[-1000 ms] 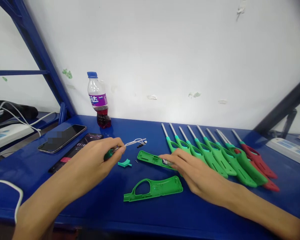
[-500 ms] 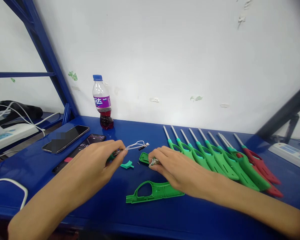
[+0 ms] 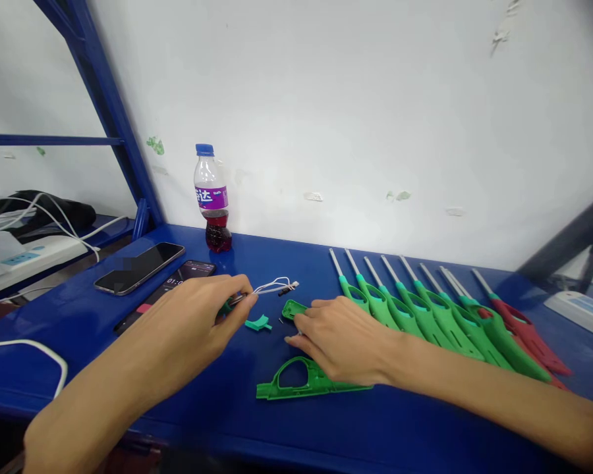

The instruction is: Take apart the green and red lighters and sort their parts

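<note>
My left hand (image 3: 212,313) pinches a slim metal lighter part with a green end behind the fingers; thin white wires (image 3: 271,286) stick out past its fingertips. My right hand (image 3: 331,336) is closed, fingertips down, on a small metal lighter part mostly hidden by the fingers. Beside those fingertips lies a green shell piece (image 3: 292,309), partly covered. Below the right hand, an opened green lighter handle half (image 3: 301,385) lies with its inside up, its right end under the wrist. A teal trigger piece (image 3: 258,323) rests between the hands.
Several green gas lighters (image 3: 410,309) and red ones (image 3: 528,336) lie in a row at right. A drink bottle (image 3: 212,204) stands by the wall. Two phones lie at left, the nearer-left one (image 3: 141,266) dark. A power strip (image 3: 580,309) sits far right.
The view has shifted slightly, moving the scene rightward. My right hand has turned further over, and the metal part at its fingertips is now mostly hidden. My left hand keeps its pinch.
</note>
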`<action>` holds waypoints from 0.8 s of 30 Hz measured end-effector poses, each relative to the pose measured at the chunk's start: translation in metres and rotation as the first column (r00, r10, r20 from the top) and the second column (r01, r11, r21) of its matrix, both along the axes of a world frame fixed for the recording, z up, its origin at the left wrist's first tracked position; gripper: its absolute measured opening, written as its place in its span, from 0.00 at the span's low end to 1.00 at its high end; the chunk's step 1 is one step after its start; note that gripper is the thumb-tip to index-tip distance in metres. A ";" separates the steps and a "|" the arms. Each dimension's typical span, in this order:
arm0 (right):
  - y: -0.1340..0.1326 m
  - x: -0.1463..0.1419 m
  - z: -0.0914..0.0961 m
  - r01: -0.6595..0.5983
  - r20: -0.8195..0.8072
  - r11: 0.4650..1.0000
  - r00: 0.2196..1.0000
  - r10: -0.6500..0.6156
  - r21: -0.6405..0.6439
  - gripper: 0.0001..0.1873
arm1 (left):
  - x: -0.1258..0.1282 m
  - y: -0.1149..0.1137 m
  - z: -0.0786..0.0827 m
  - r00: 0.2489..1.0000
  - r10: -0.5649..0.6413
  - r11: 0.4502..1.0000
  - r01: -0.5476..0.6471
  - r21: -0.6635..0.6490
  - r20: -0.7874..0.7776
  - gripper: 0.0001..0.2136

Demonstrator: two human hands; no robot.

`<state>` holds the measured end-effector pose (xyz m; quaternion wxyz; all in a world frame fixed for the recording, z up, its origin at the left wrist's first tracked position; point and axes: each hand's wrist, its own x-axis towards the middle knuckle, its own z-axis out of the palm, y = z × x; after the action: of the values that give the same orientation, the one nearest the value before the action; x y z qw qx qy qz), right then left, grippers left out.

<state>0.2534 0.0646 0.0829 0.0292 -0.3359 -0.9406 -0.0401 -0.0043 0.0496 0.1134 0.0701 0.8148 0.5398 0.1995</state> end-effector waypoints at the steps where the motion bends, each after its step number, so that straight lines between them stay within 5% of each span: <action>1: 0.001 -0.002 0.000 -0.012 0.025 1.000 1.000 0.012 0.001 0.21 | 0.001 0.001 0.000 1.000 -0.004 1.000 0.004 -0.016 -0.007 0.19; 15: 0.013 -0.019 0.009 0.002 0.129 1.000 0.992 0.002 -0.024 0.32 | 0.004 0.018 -0.018 0.999 -0.021 0.997 0.018 -0.073 -0.039 0.16; 24: -0.005 0.010 0.013 -0.015 0.038 1.000 0.999 0.016 -0.011 0.11 | 0.008 0.036 -0.042 0.993 -0.056 0.995 0.047 -0.086 -0.108 0.12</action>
<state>0.2638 0.0600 0.0960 0.0098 -0.3279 -0.9438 -0.0413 0.0036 0.0859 0.0718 0.0791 0.8347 0.5293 0.1296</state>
